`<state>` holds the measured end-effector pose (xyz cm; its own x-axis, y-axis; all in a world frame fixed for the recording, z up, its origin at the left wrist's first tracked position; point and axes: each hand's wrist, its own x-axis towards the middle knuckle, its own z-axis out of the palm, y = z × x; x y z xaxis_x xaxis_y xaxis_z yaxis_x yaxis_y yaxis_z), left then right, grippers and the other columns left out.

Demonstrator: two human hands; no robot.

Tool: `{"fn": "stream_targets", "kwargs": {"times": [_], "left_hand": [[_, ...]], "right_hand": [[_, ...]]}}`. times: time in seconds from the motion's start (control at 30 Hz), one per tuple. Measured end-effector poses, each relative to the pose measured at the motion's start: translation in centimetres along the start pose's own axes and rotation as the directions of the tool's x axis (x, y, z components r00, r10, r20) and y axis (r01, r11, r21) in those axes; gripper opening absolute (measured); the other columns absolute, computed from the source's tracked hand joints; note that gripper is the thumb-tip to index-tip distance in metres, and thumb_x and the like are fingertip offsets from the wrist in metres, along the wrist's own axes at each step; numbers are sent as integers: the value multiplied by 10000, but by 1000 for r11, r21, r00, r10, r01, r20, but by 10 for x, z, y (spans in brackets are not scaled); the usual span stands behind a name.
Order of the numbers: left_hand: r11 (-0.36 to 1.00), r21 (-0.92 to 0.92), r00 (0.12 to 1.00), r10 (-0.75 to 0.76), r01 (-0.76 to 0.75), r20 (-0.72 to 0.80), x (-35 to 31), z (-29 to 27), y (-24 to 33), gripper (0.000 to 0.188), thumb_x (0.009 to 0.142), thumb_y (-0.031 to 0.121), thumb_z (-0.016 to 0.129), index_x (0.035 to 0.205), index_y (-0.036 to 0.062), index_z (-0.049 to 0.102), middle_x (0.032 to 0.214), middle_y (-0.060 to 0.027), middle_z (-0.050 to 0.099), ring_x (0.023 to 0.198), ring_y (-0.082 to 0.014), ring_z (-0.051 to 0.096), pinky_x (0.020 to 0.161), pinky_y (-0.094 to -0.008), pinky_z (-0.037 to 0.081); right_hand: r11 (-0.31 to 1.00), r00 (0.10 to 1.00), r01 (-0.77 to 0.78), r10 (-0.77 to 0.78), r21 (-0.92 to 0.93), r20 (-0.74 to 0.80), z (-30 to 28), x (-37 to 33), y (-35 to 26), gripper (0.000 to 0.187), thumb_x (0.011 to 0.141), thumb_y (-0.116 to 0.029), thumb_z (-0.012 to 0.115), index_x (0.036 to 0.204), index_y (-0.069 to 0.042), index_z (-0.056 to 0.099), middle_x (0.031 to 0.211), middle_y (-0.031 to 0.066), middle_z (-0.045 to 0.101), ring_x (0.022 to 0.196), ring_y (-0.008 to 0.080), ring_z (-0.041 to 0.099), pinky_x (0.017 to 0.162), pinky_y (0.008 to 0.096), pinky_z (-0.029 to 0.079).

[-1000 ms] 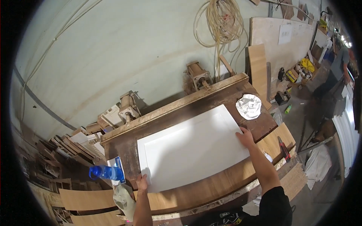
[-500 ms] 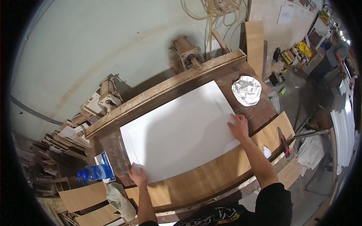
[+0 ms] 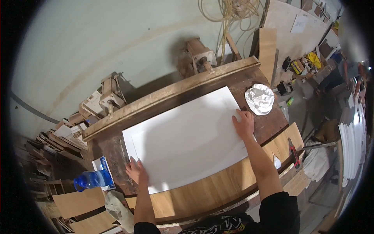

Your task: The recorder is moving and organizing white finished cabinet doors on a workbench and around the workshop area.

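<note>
A large white rectangular panel (image 3: 187, 140) lies flat on the brown workbench, its near edge over a long wood-grain board (image 3: 202, 198). A faint line runs beside its left edge. My left hand (image 3: 137, 171) holds the panel's left edge near the close corner, fingers bent along the rim. At the opposite end, my right hand (image 3: 244, 124) grips the right edge, its fingertips curled on the white surface. Whatever the fingers do beneath the edges is hidden. Beyond the right hand sits a crumpled white round cloth-like bundle (image 3: 259, 99).
A dusty wooden rail (image 3: 171, 97) with two clamp cylinders (image 3: 199, 55) borders the bench's far side. At left stands a blue bottle (image 3: 92, 179) by a grey-white cloth (image 3: 117, 206). A small white bottle (image 3: 277, 162) and a red-black cutter (image 3: 294, 153) lie at right. Another person (image 3: 335, 78) stands far right.
Both hands have shifted a little farther from me along the panel's side edges. The whole view has tilted and moved slightly. The panel looks nearly in the same place on the bench.
</note>
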<state>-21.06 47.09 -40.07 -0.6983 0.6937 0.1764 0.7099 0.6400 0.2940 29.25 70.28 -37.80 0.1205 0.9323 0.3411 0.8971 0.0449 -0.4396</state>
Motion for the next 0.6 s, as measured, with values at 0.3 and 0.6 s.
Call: {"fn": "stream_targets", "kwargs": {"times": [0.3, 0.6], "left_hand": [[978, 132, 985, -169, 163, 29, -5, -22, 30, 529, 974, 402, 581, 1471, 235, 512, 1322, -116, 519, 1245, -316, 459, 1097, -510, 299], [987, 84, 990, -141, 139, 22, -7, -14, 23, 525, 974, 425, 579, 1461, 238, 528, 1322, -127, 525, 1247, -316, 463, 1105, -511, 295]], "right_hand": [[995, 995, 51, -43, 83, -94, 4, 2, 0, 380, 786, -260, 805, 1148, -178, 720, 1060, 39, 618, 1011, 281, 590, 890, 421, 490], [996, 994, 46, -37, 82, -106, 2, 0, 1, 385, 789, -257, 802, 1158, -196, 715, 1068, 26, 614, 1017, 266, 586, 892, 416, 482]]}}
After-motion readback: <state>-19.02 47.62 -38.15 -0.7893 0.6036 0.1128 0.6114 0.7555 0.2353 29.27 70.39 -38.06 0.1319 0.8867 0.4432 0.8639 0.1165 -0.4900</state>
